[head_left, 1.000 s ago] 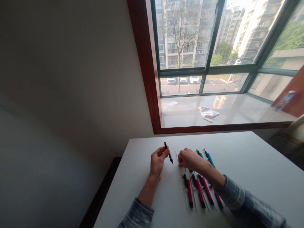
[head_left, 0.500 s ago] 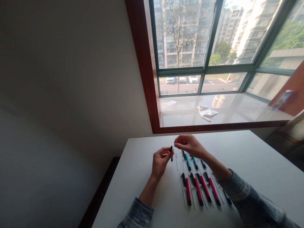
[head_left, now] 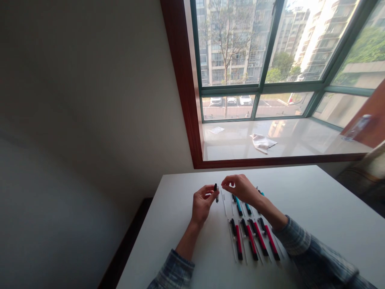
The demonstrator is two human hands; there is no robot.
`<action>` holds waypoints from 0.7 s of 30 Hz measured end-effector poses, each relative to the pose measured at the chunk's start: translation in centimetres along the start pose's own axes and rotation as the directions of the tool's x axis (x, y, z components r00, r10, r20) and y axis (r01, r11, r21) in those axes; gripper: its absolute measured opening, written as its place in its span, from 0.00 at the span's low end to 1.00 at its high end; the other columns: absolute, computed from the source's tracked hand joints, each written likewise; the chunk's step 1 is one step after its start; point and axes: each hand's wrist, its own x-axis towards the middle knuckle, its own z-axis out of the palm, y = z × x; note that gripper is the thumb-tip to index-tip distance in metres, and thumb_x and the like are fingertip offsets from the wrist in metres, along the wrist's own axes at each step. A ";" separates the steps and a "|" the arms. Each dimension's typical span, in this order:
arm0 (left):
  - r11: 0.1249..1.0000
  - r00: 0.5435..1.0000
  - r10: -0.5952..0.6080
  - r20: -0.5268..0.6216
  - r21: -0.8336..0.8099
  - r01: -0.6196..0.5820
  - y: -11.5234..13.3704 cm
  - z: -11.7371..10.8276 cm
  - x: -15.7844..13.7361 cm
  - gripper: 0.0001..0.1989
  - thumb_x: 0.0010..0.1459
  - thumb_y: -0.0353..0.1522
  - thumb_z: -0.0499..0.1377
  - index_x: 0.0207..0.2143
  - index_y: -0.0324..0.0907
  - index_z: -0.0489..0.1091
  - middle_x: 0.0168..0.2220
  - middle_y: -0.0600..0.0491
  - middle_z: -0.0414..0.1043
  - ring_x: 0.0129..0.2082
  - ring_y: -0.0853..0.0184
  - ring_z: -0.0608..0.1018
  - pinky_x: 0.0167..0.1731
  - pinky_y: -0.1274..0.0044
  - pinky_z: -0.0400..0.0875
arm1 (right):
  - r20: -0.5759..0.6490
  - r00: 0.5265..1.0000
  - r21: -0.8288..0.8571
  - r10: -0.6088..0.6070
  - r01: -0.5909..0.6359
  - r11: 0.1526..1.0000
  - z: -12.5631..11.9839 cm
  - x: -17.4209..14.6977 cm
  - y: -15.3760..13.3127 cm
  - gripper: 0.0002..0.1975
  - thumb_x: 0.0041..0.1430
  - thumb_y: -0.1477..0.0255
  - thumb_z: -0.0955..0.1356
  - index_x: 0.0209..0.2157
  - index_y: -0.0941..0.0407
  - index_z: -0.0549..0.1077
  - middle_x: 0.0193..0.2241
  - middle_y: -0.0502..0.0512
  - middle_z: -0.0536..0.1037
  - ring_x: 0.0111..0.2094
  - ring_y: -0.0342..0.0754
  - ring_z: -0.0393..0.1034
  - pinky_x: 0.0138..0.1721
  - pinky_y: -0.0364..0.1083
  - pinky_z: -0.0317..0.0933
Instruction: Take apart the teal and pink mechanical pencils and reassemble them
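Note:
My left hand (head_left: 202, 204) pinches a short black pen part with a pale section (head_left: 217, 194), held upright over the table's far left area. Just right of it is my right hand (head_left: 240, 188), thumb and fingertips drawn together; anything between them is too small to make out. Below and partly behind the right hand lie teal pen barrels (head_left: 239, 206) with black ends. Nearer to me is a row of red pen barrels (head_left: 252, 243), with black caps (head_left: 243, 226) and thin white refills (head_left: 232, 245) beside them. The right forearm hides part of the far right pieces.
The white table (head_left: 168, 224) meets the wall under a window with a brown frame (head_left: 197, 156). A crumpled white cloth (head_left: 262, 143) and a flat white scrap (head_left: 216, 130) lie on the sill. A thin pale stick (head_left: 224, 204) lies beneath the hands.
My right hand has come slightly down and toward me, its fingertips still close to the pen part. My left hand has shifted a little leftward, keeping its hold.

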 end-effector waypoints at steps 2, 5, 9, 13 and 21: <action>1.000 1.000 0.000 -0.024 -0.009 -0.001 -0.1 -0.1 0.1 0.15 0.52 0.39 0.70 0.40 0.41 0.81 0.40 0.47 0.81 0.40 0.60 0.80 0.41 0.69 0.76 | 0.033 0.999 -0.086 0.033 -0.030 0.996 0.3 -0.2 -0.1 0.09 0.66 0.68 0.68 0.39 0.55 0.82 0.34 0.55 0.84 0.34 0.48 0.77 0.37 0.44 0.64; 1.000 0.998 0.002 -0.070 -0.012 -0.002 -0.3 -0.2 0.2 0.15 0.52 0.39 0.70 0.40 0.41 0.81 0.39 0.47 0.81 0.39 0.60 0.80 0.41 0.69 0.76 | 0.136 0.977 -0.238 0.163 -0.128 0.963 1.0 -0.6 -0.4 0.10 0.65 0.66 0.70 0.36 0.56 0.82 0.31 0.56 0.83 0.32 0.49 0.77 0.34 0.44 0.64; 1.000 0.994 -0.003 -0.113 -0.004 0.003 -0.4 -0.3 0.4 0.14 0.51 0.39 0.70 0.38 0.41 0.81 0.38 0.47 0.82 0.39 0.60 0.80 0.40 0.70 0.76 | 0.240 0.924 -0.406 0.299 -0.184 0.895 2.2 -1.3 -1.1 0.10 0.60 0.63 0.74 0.32 0.56 0.83 0.29 0.59 0.83 0.30 0.52 0.78 0.30 0.44 0.63; 1.000 0.990 0.013 -0.143 0.001 -0.013 -0.7 -0.6 0.5 0.14 0.51 0.39 0.70 0.38 0.41 0.81 0.38 0.48 0.82 0.38 0.61 0.80 0.39 0.71 0.75 | 0.266 0.920 -0.454 0.289 -0.145 0.879 3.5 -1.8 -2.0 0.09 0.59 0.66 0.75 0.35 0.58 0.83 0.33 0.62 0.84 0.33 0.53 0.79 0.33 0.44 0.66; 0.997 0.955 0.066 -0.288 -0.007 -0.071 -0.6 -1.8 1.1 0.15 0.51 0.39 0.71 0.39 0.41 0.80 0.39 0.49 0.81 0.38 0.63 0.79 0.41 0.72 0.73 | 0.265 0.907 -0.493 0.327 -0.164 0.854 4.8 -2.1 -3.3 0.08 0.62 0.79 0.69 0.37 0.63 0.83 0.35 0.68 0.84 0.37 0.54 0.80 0.39 0.45 0.68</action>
